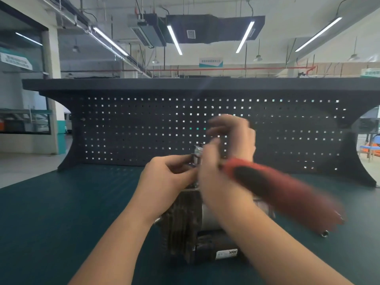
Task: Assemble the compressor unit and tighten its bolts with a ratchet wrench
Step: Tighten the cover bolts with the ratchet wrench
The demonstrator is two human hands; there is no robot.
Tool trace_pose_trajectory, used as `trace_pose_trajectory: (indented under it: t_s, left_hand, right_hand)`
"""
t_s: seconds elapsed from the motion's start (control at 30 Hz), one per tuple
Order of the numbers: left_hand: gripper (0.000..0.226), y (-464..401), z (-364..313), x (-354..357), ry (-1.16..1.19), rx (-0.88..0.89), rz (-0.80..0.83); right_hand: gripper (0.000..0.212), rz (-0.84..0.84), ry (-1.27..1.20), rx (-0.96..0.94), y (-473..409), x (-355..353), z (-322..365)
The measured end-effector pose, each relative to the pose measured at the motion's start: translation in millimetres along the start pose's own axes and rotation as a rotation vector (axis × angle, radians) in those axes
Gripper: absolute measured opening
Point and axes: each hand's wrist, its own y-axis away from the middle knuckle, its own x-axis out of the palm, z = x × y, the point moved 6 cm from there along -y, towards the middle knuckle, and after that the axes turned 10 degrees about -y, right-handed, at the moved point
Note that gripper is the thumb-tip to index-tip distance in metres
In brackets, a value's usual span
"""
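I see the dark finned metal compressor unit [185,229] sitting on the teal bench mat [61,212], centre, near my edge. Left hand [164,175] and right hand [224,161] meet above the unit's far top end, at a small metal fitting [197,153] between them. Red-and-black ratchet wrench handle [277,188] runs from the right hand out to the right, over the mat. Small metal socket [324,233] lies on the mat right of the unit. Black perforated pegboard panel [144,128] stands behind everything, at the mat's far edge.
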Motion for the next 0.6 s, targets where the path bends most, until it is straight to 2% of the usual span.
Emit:
trace_pose_trajectory:
  t_s: [0.1, 0.17, 0.23, 0.27, 0.3, 0.37, 0.43, 0.5, 0.57, 0.6]
  left_hand:
    - [0.022, -3, 7, 0, -0.112, -0.091, -0.020]
    - [0.028, -3, 6, -6, -0.219, -0.064, -0.073]
    - [0.041, 3, 0, -9, -0.166, 0.004, -0.061]
    - [0.042, 7, -6, -7, -0.093, 0.037, -0.027]
    - [0.034, 9, -9, -7, -0.055, 0.054, -0.001]
    - [0.024, 9, -8, -7, -0.070, 0.052, -0.016]
    - [0.025, 8, -7, -6, -0.074, 0.068, -0.047]
    - [0.034, 9, -8, -7, -0.044, 0.047, -0.069]
    - [0.045, 11, -7, -9, 0.005, 0.018, -0.050]
    - [0.041, 13, -13, -6, -0.017, 0.040, -0.017]
  right_hand:
    - [0.025, 0.193, 0.406, -0.327, 20, 37, 32]
    - [0.024, 0.198, 0.451, -0.352, 27, 39, 27]
    - [0.024, 0.105, 0.300, -0.282, 21, 17, 14]
    - [0.023, 0.035, 0.207, -0.211, 15, 1, 3]
    - [0.021, -0.035, 0.113, -0.122, 9, -14, -10]
    - [0.020, -0.141, -0.083, 0.147, 0, -34, -41]
    - [0.023, -0.137, -0.221, 0.416, 1, -33, -65]
    - [0.022, -0.142, -0.215, 0.379, 0, -30, -62]
    - [0.038, -0.131, -0.115, 0.190, -6, -25, -34]
    - [0.046, -0.102, -0.019, 0.085, -8, -20, -20]
